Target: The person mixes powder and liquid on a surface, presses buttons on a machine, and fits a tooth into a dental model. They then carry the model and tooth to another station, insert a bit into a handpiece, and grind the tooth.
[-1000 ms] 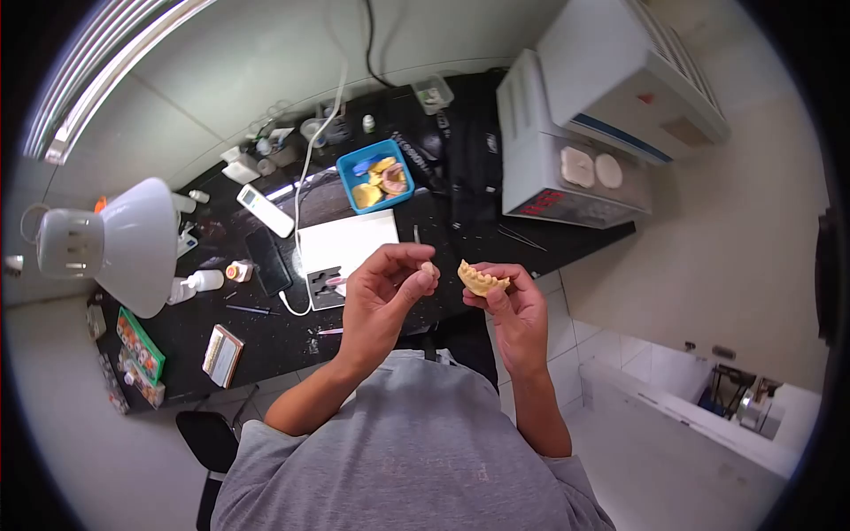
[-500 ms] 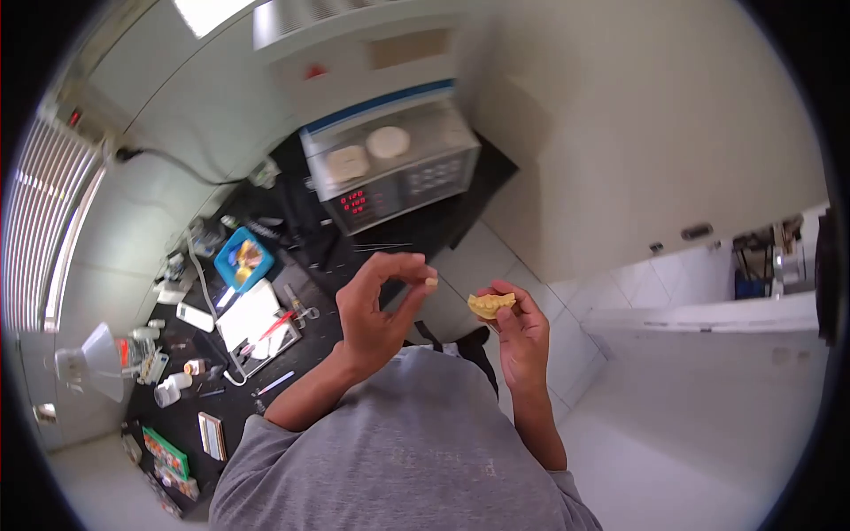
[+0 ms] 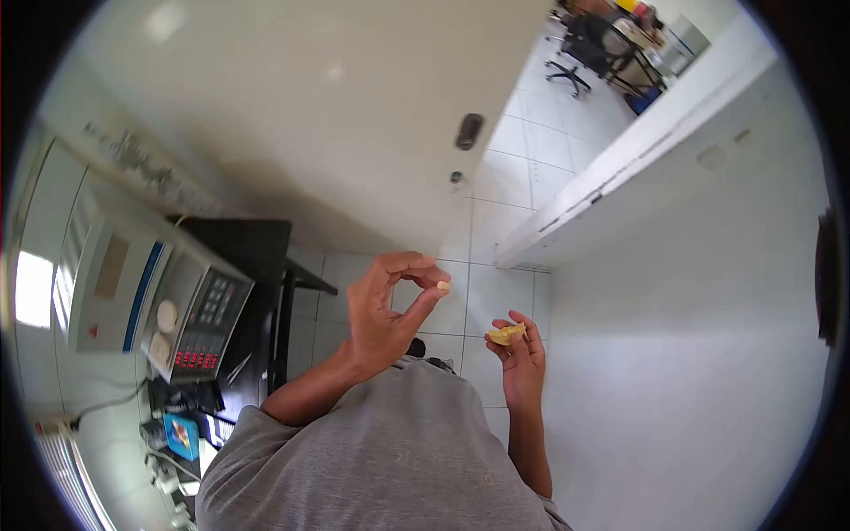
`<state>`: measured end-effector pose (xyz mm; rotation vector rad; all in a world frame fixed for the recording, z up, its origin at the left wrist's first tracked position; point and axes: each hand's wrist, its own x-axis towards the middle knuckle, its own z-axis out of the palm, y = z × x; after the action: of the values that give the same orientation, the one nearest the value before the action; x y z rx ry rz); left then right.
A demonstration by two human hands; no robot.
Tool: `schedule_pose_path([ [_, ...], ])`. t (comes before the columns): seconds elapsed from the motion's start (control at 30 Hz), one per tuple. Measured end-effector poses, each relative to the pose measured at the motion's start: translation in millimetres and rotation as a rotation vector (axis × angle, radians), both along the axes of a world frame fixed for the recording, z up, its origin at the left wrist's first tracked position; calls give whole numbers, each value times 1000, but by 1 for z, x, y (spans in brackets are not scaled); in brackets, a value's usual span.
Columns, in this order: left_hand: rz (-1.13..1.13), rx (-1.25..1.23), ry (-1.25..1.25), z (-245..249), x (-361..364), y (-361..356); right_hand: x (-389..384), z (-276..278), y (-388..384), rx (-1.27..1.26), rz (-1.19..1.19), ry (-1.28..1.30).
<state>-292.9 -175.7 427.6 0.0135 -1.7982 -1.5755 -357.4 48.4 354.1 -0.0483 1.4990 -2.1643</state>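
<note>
Between the thumb and fingertips of my left hand (image 3: 379,310) is a small, pale tooth-like piece that looks like a dental crown (image 3: 444,287). To the right and a little lower, my right hand (image 3: 524,370) grips a yellow dental cast (image 3: 506,334) with its thumb and fingers. Part of the cast is covered by those fingers. Both hands are in the air in front of the grey shirt (image 3: 390,451), apart from each other, above the tiled floor.
On the left a furnace-like machine (image 3: 190,301) with red digits stands on a black table (image 3: 252,234). A blue tray (image 3: 181,436) sits lower left. Ahead is a pale door (image 3: 345,106), standing open at a doorway. Beyond it are an office chair (image 3: 589,44) and tiled floor; a white wall (image 3: 673,345) runs along the right.
My view has swung right, so the machine and workbench now lie farther left and the doorway is ahead. Both hands keep their hold; the right one sits lower, with the cast tilted differently.
</note>
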Motion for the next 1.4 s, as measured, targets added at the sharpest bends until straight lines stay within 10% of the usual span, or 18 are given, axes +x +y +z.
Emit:
schedule_pose_path([
  [0.13, -126, -46, -20, 0, -69, 14, -34, -19, 15, 3, -126, -68],
  [0.3, -609, 704, -211, -9, -160, 27, -110, -36, 24, -28, -205, -72],
  [0.5, -892, 993, -285, -16, -260, 24, -230, -42, 13, -31, -175, -55],
  [0.93, -589, 999, -182, -1, -394, -11, -476, -81, -104, -74, 207, -145],
  [1.4, 87, 618, -288, -31, -408, -44, -635, -287, -230, 204, 107, -486],
])
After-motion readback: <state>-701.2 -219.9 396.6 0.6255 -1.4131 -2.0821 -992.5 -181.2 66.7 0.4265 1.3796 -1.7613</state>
